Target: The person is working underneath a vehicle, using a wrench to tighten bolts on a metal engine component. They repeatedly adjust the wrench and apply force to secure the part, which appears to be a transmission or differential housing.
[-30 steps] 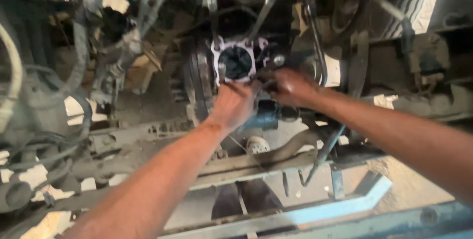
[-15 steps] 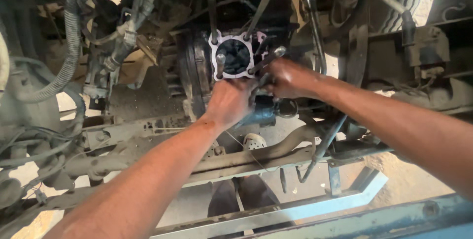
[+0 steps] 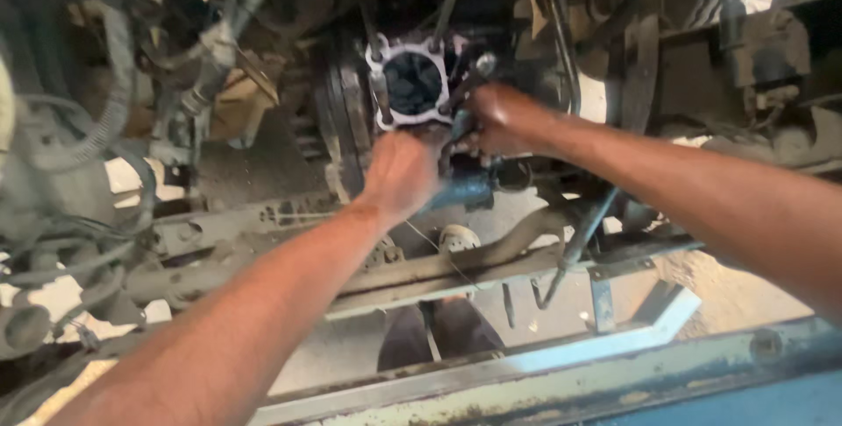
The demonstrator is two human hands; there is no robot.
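Observation:
A pale metal flange [image 3: 392, 116] with a round dark opening and several long studs sits at the centre of a grimy engine. My left hand [image 3: 399, 176] is just below it, fingers curled around a blue metal part [image 3: 469, 189] that sticks out to the right. My right hand [image 3: 502, 119] reaches in from the right and touches the flange's lower right corner. Its fingers are closed on a small dark metal piece [image 3: 459, 126] beside a stud [image 3: 474, 71]. What lies under both palms is hidden.
Grey hoses and cable bundles [image 3: 105, 119] hang at the left. A dusty cross member [image 3: 421, 272] runs below the hands, with a thin rod [image 3: 574, 246] leaning on it. A blue painted frame rail [image 3: 684, 373] crosses the bottom. Brackets and pipes [image 3: 745, 49] crowd the upper right.
Both hands stay at the flange. My right hand has edged slightly closer to its lower right corner. The view has shifted a little.

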